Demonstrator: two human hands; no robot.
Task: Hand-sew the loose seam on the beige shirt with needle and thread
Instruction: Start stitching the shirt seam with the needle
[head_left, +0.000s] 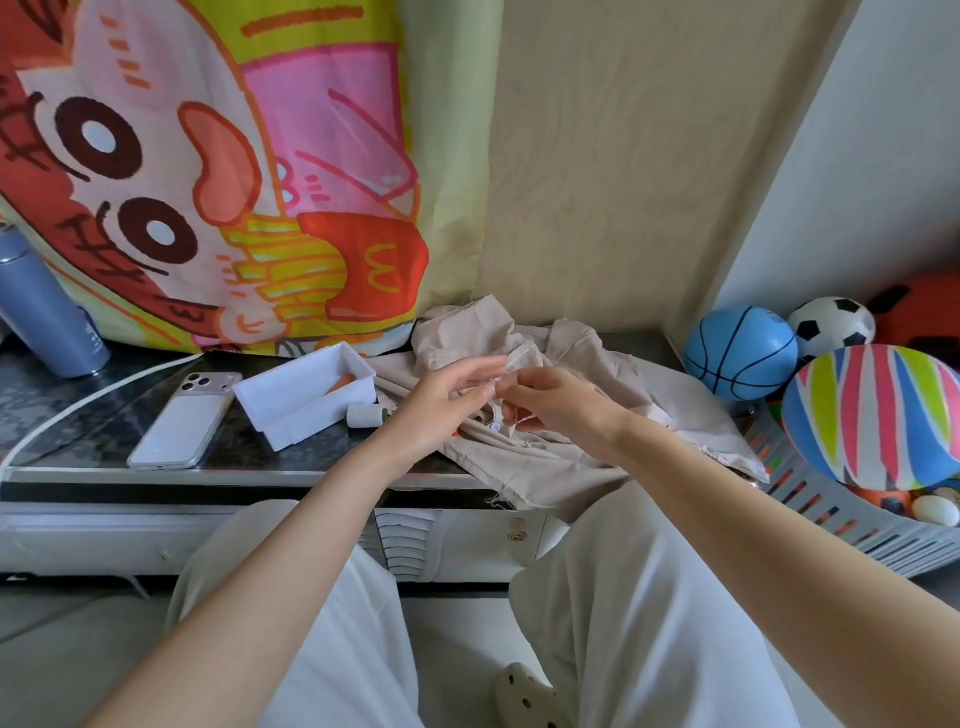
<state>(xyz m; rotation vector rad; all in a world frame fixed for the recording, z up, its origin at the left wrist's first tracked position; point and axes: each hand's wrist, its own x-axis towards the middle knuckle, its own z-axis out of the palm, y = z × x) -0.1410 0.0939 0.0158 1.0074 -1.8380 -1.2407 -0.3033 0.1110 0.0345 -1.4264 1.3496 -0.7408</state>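
Observation:
The beige shirt (587, 364) lies crumpled on the dark low table (119, 410), its lower edge hanging over the table's front. My left hand (441, 400) is raised over it and pinches a lifted fold of the seam between thumb and fingers. My right hand (545, 400) is close beside it, fingers curled, pinching a thin pale thread (511, 423) that runs down to the cloth. The needle is too small to make out. A white thread spool (366, 415) lies on the table just left of my left wrist.
A white plastic tray (306, 400), a phone (184, 421) with a white cable and a blue flask (44, 312) sit on the table's left half. A grey basket (841, 509) with balls stands at the right. A cartoon cloth hangs behind.

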